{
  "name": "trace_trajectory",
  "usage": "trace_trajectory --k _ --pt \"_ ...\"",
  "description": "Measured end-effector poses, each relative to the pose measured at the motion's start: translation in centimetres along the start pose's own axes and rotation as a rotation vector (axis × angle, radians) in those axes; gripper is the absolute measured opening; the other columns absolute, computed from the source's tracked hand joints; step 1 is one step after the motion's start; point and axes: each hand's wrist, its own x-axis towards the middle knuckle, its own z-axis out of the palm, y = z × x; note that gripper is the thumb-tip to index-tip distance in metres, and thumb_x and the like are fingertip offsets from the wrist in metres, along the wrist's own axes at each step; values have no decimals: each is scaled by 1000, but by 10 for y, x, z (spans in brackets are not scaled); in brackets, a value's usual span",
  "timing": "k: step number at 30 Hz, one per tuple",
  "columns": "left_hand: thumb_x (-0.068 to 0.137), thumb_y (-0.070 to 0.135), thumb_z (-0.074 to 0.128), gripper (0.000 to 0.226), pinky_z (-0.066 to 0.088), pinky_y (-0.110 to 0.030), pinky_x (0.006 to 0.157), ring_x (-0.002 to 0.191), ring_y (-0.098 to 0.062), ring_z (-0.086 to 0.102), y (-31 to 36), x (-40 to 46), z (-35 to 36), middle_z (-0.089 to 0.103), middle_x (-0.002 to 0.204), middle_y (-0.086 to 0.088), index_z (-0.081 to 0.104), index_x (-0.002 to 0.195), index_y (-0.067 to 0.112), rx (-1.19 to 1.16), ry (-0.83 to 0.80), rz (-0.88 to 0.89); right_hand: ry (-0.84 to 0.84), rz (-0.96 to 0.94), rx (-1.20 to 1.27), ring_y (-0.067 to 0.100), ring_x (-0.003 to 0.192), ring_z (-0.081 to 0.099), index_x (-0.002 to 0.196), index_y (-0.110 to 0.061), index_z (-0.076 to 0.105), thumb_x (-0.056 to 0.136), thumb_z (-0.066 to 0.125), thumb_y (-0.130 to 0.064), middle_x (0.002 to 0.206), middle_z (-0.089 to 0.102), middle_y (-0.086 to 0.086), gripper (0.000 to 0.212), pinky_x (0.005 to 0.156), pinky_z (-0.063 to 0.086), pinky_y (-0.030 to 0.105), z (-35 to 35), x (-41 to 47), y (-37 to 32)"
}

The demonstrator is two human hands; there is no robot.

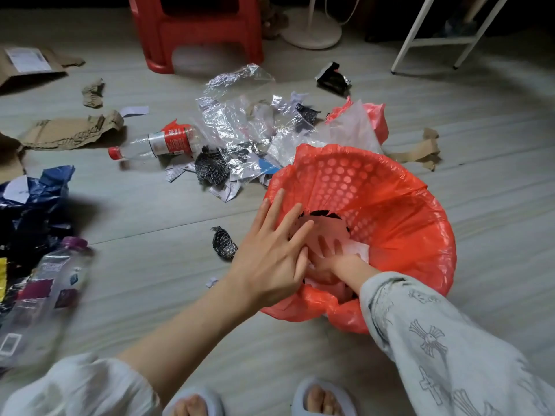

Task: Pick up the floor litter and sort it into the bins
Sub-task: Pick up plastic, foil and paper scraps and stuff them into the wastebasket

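Head view looks down on a red bin (390,187) lined with a red plastic bag, standing on the floor (150,235) toward its near right side, with both hands working at its mouth. The right hand (327,259) is plunged inside, pressing down on white paper (360,250) and dark scraps already in there; whether its grip is closed on anything I cannot tell, since a pale translucent sheet covers the fingers. The left hand (270,259) rests at the bin's near-left rim with fingers spread and straight, pinching nothing, probably steadying the liner so it does not slip in while the contents are packed down. Most of the litter remains unsorted: a heap of crinkled clear film (237,115) and foil bits lies just beyond the bin, a crushed bottle with a red label (162,144) beside it, torn cardboard (69,133) toward the far left edge of the floor, and a small black crumpled wrapper (223,243) near the left hand. A purple-capped bottle (51,283) and blue bag (blurred, at the left edge) wait too. Judging by this, sorting is at an early stage.
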Motion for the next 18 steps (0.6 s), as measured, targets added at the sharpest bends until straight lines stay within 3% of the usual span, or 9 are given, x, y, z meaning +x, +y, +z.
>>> trace_trajectory --k 2,5,8,11,13,18 --pt "83 33 34 50 11 -46 112 137 -42 27 0 -1 0 50 136 -16 57 124 14 -23 0 -16 -13 17 59 32 138 -32 142 -36 -25 49 -13 -81 152 -32 3 104 110 -6 64 2 0 1" --pt "84 32 33 52 15 -49 115 136 -43 28 -1 1 0 51 134 -17 57 124 12 -43 16 -45 33 -4 120 34 141 -24 148 -34 -11 83 0 -67 156 -21 3 73 112 -4 62 -8 -17 0" --pt "85 33 33 52 20 -54 109 133 -45 32 11 8 4 53 133 -18 58 124 11 -46 8 -87 60 -68 171 34 145 -11 151 -17 0 102 16 -33 159 -4 10 54 118 -2 47 -21 -44 2" --pt "87 37 31 53 28 -60 103 130 -47 36 36 18 9 55 131 -17 58 124 11 -44 -67 -84 157 -27 293 29 142 20 147 -9 26 101 30 -18 154 26 9 46 115 19 34 -28 -63 20" --pt "88 39 30 54 34 -60 100 128 -45 39 45 21 11 56 130 -17 59 123 11 -51 -148 -46 229 42 349 26 133 39 139 -9 42 99 35 -14 144 44 10 41 110 30 33 -33 -80 30" --pt "92 34 30 52 36 -47 104 127 -42 43 40 20 -14 53 131 -22 54 126 4 -132 -92 46 367 43 470 22 140 29 140 -15 43 99 30 -8 153 31 5 44 113 25 30 -46 -135 42"
